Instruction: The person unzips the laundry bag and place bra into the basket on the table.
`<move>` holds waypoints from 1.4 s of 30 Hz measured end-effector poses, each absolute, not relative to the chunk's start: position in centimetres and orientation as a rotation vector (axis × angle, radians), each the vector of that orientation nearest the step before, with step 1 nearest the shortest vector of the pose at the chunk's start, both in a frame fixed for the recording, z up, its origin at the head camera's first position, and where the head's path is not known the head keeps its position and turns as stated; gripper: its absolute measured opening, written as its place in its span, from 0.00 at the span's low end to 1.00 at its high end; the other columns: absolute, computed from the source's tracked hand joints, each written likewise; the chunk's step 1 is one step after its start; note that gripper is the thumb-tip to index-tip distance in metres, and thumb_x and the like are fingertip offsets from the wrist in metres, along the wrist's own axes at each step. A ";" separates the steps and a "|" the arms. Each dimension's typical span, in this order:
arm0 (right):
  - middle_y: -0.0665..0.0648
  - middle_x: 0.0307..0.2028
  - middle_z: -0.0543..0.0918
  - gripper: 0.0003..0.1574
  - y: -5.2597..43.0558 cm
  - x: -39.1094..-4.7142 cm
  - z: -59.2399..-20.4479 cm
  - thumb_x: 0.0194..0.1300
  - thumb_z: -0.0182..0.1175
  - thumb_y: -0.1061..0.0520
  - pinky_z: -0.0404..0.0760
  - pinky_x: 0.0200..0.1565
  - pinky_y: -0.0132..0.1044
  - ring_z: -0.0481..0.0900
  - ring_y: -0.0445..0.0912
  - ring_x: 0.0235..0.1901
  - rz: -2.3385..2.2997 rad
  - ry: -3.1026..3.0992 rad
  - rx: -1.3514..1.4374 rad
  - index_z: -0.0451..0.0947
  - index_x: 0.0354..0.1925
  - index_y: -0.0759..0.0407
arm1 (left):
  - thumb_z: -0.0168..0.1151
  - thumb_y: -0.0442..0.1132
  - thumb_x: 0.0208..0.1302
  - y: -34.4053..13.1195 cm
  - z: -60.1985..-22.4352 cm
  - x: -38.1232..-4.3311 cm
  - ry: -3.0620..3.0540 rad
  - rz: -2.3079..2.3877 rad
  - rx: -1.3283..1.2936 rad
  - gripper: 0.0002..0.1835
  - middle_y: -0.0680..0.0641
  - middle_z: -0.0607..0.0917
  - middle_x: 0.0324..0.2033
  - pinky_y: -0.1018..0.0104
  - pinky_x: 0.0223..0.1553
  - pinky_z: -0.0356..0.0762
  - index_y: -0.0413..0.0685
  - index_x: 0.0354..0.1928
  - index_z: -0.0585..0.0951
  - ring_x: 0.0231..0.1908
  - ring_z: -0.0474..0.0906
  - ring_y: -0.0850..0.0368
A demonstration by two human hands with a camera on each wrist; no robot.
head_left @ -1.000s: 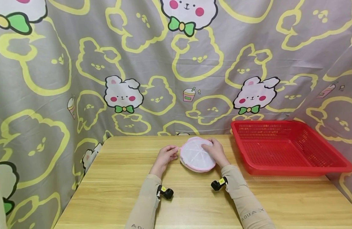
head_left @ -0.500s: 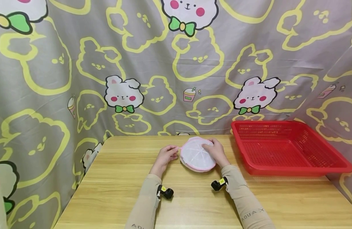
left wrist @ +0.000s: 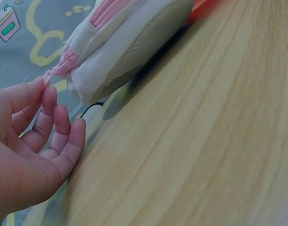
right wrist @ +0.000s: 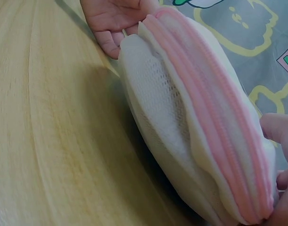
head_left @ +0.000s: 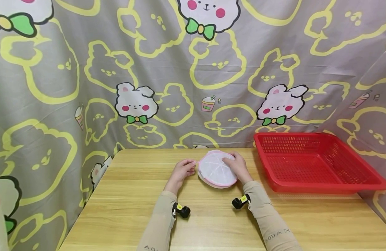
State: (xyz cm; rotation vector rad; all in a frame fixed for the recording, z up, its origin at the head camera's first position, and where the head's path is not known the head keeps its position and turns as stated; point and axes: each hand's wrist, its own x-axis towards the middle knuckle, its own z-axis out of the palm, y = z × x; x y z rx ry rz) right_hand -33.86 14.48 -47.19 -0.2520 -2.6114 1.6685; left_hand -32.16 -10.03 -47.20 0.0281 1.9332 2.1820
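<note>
A round white mesh laundry bag (head_left: 216, 169) with pink edging is held up close over the wooden table, tilted towards me. My left hand (head_left: 182, 173) pinches the small pink loop (left wrist: 48, 75) at the bag's left end between thumb and index finger, the other fingers loosely bent. On the far right, my right hand (head_left: 238, 166) grips the bag, thumb across its face and fingers mostly hidden behind. A pink zipper (right wrist: 200, 103) runs along the bag's side in the right wrist view, and its mesh side wall (right wrist: 155, 89) bulges beneath.
A red perforated plastic basket (head_left: 309, 188) stands on the right of the wooden table (head_left: 212, 223). A grey curtain (head_left: 177, 69) with cartoon rabbits hangs behind the table and around its sides. Both sleeved forearms carry a black wrist camera (head_left: 184, 211).
</note>
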 end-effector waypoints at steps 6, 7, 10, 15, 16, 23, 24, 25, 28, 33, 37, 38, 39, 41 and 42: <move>0.60 0.44 0.74 0.27 14.5 -33.9 -47.4 0.54 0.60 0.47 0.74 0.43 0.36 0.72 0.49 0.42 1.667 -2.604 -0.252 0.69 0.47 0.61 | 0.56 0.36 0.60 -10.0 -47.0 -32.2 1.934 2.181 0.028 0.14 0.50 0.78 0.30 0.51 0.50 0.74 0.33 0.45 0.75 0.32 0.74 0.57; 0.60 0.44 0.74 0.27 14.5 -33.9 -47.4 0.54 0.60 0.47 0.74 0.43 0.36 0.72 0.49 0.42 1.669 -2.604 -0.253 0.69 0.47 0.60 | 0.56 0.36 0.60 -10.0 -47.0 -32.2 1.932 2.181 0.028 0.14 0.50 0.78 0.30 0.51 0.50 0.74 0.33 0.45 0.75 0.32 0.74 0.57; 0.60 0.44 0.74 0.27 14.5 -34.0 -47.5 0.54 0.60 0.47 0.74 0.42 0.35 0.72 0.49 0.42 1.670 -2.601 -0.256 0.69 0.47 0.60 | 0.56 0.36 0.60 -10.0 -46.9 -32.1 1.929 2.180 0.030 0.14 0.50 0.78 0.29 0.51 0.50 0.73 0.33 0.45 0.75 0.31 0.74 0.57; 0.60 0.43 0.74 0.25 14.5 -34.0 -47.6 0.53 0.60 0.48 0.72 0.38 0.31 0.71 0.49 0.41 1.665 -2.593 -0.276 0.70 0.45 0.60 | 0.56 0.36 0.60 -10.0 -47.1 -32.2 1.931 2.165 0.034 0.15 0.50 0.78 0.30 0.50 0.51 0.73 0.34 0.46 0.75 0.33 0.74 0.56; 0.60 0.42 0.74 0.25 14.5 -34.0 -47.6 0.53 0.60 0.48 0.71 0.37 0.31 0.71 0.49 0.41 1.664 -2.592 -0.281 0.70 0.45 0.60 | 0.57 0.36 0.60 -10.0 -47.3 -32.3 1.928 2.164 0.034 0.15 0.50 0.78 0.30 0.50 0.51 0.73 0.34 0.46 0.75 0.33 0.74 0.56; 0.59 0.42 0.74 0.24 14.5 -34.1 -47.6 0.52 0.61 0.48 0.70 0.36 0.30 0.71 0.49 0.41 1.679 -2.582 -0.309 0.70 0.44 0.60 | 0.59 0.38 0.59 -10.0 -48.8 -33.3 1.926 2.177 0.011 0.15 0.50 0.78 0.30 0.55 0.47 0.76 0.36 0.45 0.75 0.32 0.74 0.57; 0.60 0.42 0.74 0.24 14.5 -34.1 -47.5 0.52 0.60 0.48 0.70 0.36 0.30 0.71 0.49 0.40 1.675 -2.581 -0.307 0.70 0.44 0.60 | 0.59 0.39 0.58 -10.0 -49.0 -33.4 1.926 2.182 0.005 0.15 0.51 0.78 0.29 0.56 0.46 0.77 0.37 0.45 0.76 0.31 0.74 0.58; 0.60 0.42 0.74 0.24 14.5 -34.1 -47.5 0.52 0.60 0.48 0.70 0.36 0.30 0.71 0.49 0.40 1.670 -2.580 -0.304 0.70 0.44 0.60 | 0.60 0.39 0.58 -10.0 -49.0 -33.5 1.931 2.185 -0.001 0.15 0.51 0.78 0.29 0.58 0.44 0.77 0.37 0.44 0.76 0.31 0.74 0.58; 0.60 0.41 0.74 0.24 14.5 -34.1 -47.5 0.52 0.61 0.48 0.71 0.35 0.30 0.71 0.49 0.40 1.661 -2.570 -0.309 0.70 0.44 0.61 | 0.61 0.41 0.57 -9.9 -49.1 -33.5 1.947 2.191 -0.007 0.14 0.51 0.78 0.28 0.62 0.41 0.78 0.39 0.42 0.77 0.30 0.75 0.59; 0.60 0.42 0.74 0.24 14.5 -34.1 -47.7 0.52 0.61 0.48 0.72 0.35 0.29 0.72 0.49 0.40 1.657 -2.559 -0.326 0.71 0.44 0.60 | 0.61 0.42 0.57 -9.8 -49.1 -33.4 1.970 2.185 0.018 0.14 0.52 0.78 0.28 0.63 0.40 0.78 0.40 0.41 0.77 0.30 0.75 0.59; 0.60 0.43 0.75 0.25 14.6 -34.1 -47.7 0.52 0.61 0.48 0.72 0.36 0.30 0.72 0.49 0.40 1.660 -2.553 -0.331 0.71 0.45 0.60 | 0.61 0.42 0.56 -9.8 -49.1 -33.4 1.964 2.185 0.005 0.14 0.51 0.78 0.28 0.61 0.42 0.78 0.40 0.41 0.77 0.30 0.75 0.59; 0.60 0.43 0.75 0.25 14.6 -34.0 -47.7 0.53 0.61 0.48 0.72 0.37 0.30 0.73 0.49 0.40 1.663 -2.549 -0.332 0.71 0.45 0.60 | 0.62 0.42 0.56 -9.8 -49.1 -33.4 1.966 2.183 0.006 0.14 0.51 0.78 0.28 0.61 0.42 0.78 0.40 0.41 0.77 0.30 0.75 0.59; 0.60 0.43 0.75 0.25 14.6 -34.0 -47.7 0.53 0.61 0.48 0.72 0.37 0.31 0.73 0.49 0.40 1.663 -2.548 -0.332 0.71 0.45 0.61 | 0.62 0.42 0.56 -9.8 -49.1 -33.4 1.965 2.182 0.005 0.14 0.51 0.78 0.28 0.61 0.42 0.78 0.40 0.41 0.77 0.30 0.75 0.59; 0.60 0.43 0.75 0.25 14.6 -34.0 -47.7 0.53 0.61 0.48 0.73 0.37 0.31 0.73 0.49 0.40 1.666 -2.545 -0.334 0.71 0.45 0.61 | 0.62 0.42 0.55 -9.8 -49.2 -33.5 1.965 2.180 0.000 0.14 0.51 0.78 0.28 0.61 0.42 0.78 0.40 0.40 0.77 0.30 0.75 0.59; 0.60 0.43 0.75 0.25 14.6 -34.0 -47.6 0.53 0.61 0.48 0.73 0.37 0.31 0.73 0.49 0.40 1.668 -2.545 -0.334 0.71 0.45 0.61 | 0.62 0.42 0.55 -9.8 -49.2 -33.5 1.968 2.178 0.002 0.14 0.51 0.78 0.28 0.61 0.43 0.78 0.40 0.40 0.77 0.30 0.75 0.59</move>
